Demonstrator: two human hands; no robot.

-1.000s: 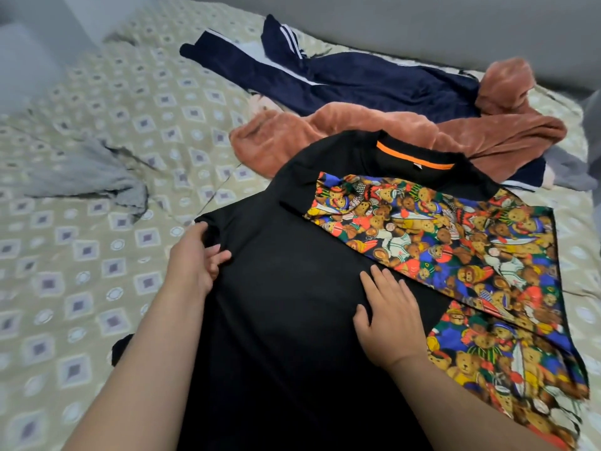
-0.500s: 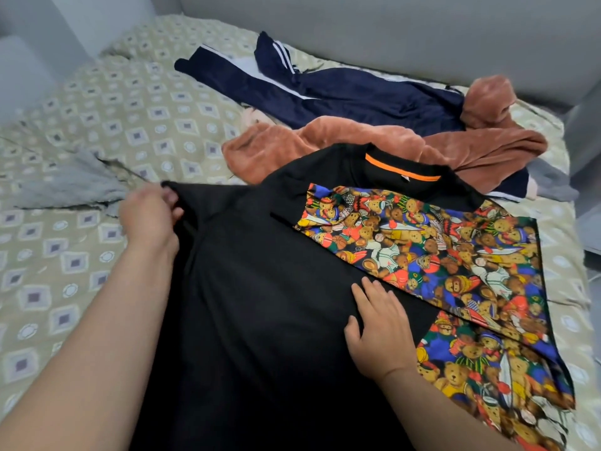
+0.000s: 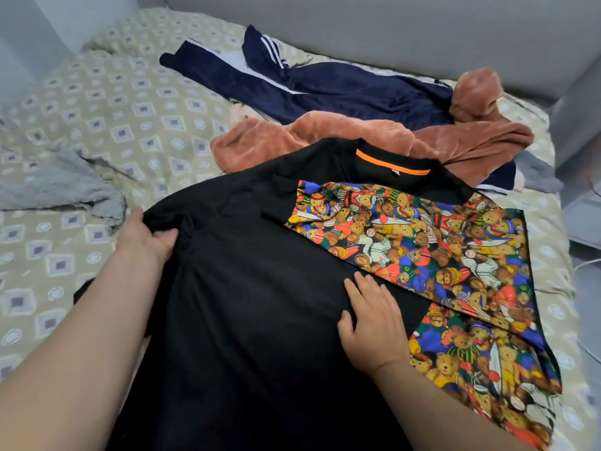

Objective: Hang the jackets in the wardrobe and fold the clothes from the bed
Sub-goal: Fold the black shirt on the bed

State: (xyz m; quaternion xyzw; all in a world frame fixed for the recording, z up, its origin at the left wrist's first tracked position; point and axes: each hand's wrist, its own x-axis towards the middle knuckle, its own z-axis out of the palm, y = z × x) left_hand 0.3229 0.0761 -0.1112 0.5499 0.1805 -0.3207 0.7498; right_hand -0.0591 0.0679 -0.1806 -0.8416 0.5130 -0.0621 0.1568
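Note:
A black T-shirt (image 3: 260, 288) with an orange neck band and a bright teddy-bear print panel (image 3: 439, 255) lies spread on the bed in front of me. My left hand (image 3: 144, 236) pinches the shirt's left sleeve at its edge. My right hand (image 3: 374, 320) lies flat on the black cloth beside the print panel, fingers straight. Behind the shirt lie a rust-brown fleece jacket (image 3: 390, 141) and a navy track jacket (image 3: 325, 89) with white stripes.
The bed has a beige sheet (image 3: 113, 118) patterned with squares. A grey cloth (image 3: 55, 187) lies crumpled at the left. A grey wall or headboard (image 3: 390, 30) runs along the far side. A grey piece of furniture (image 3: 582, 141) stands at the right edge.
My left hand pulled the left sleeve outward to the left, and now holds it a little nearer the shirt body. My right hand stayed flat on the shirt.

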